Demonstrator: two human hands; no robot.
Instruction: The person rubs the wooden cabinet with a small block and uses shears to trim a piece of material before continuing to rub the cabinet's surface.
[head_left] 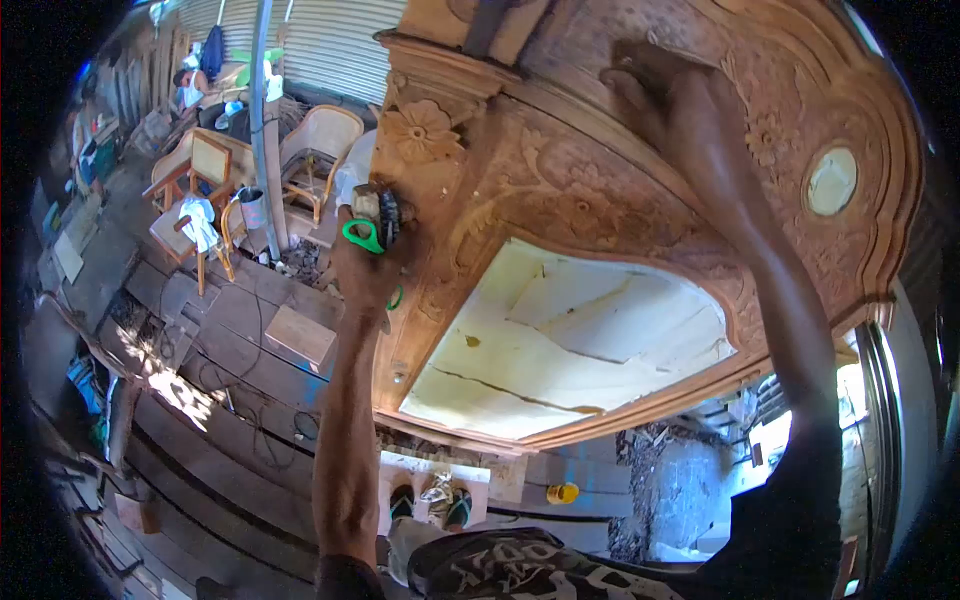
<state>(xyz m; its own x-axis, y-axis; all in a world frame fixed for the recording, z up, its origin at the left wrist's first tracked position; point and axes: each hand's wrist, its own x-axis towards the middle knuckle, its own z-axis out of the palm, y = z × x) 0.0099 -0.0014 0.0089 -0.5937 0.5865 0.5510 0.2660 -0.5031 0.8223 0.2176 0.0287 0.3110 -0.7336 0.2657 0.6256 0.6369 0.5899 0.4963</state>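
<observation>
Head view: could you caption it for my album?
Left hand holding a green-looped object, right hand over carved woodwork with floral reliefs.

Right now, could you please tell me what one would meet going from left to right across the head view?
White cloth, bucket, left hand, yellow container, right hand, round pale inset.

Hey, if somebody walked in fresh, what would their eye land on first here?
Probably the big carved wooden panel filling the upper right, with a cracked-looking pale sheet set in its lower part. Next, the bright green loop at the person's left hand, along the panel's left edge. Beyond, toward the upper left, stand several chairs.
</observation>
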